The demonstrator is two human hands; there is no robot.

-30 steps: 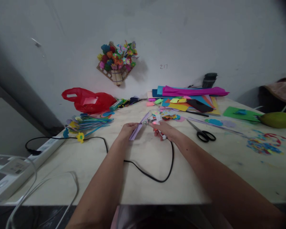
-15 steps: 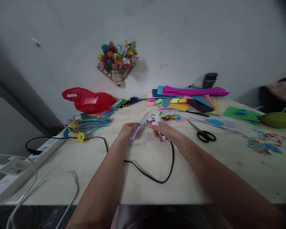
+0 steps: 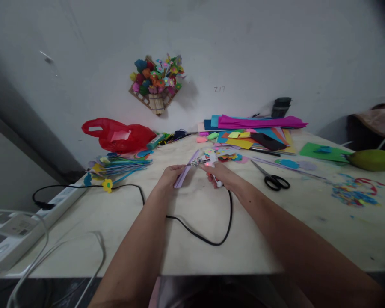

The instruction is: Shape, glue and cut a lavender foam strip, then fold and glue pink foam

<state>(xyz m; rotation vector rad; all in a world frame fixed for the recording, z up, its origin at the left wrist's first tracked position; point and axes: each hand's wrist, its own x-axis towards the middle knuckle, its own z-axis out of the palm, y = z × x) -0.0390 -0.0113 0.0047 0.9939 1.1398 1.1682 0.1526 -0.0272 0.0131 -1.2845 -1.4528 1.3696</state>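
The left hand (image 3: 173, 172) is pinching a purple strip (image 3: 183, 176) in narrowed fingers; the right hand (image 3: 223, 173) is gripping a corded white tool (image 3: 219, 183), aiming leftward near the strip beyond the left fingertips, apparently needing steady fingers

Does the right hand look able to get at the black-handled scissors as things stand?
Probably, once freed: the right hand is holding a corded white tool. The scissors lie uncovered to its right, handles towards the person, and nothing appears to block the way.
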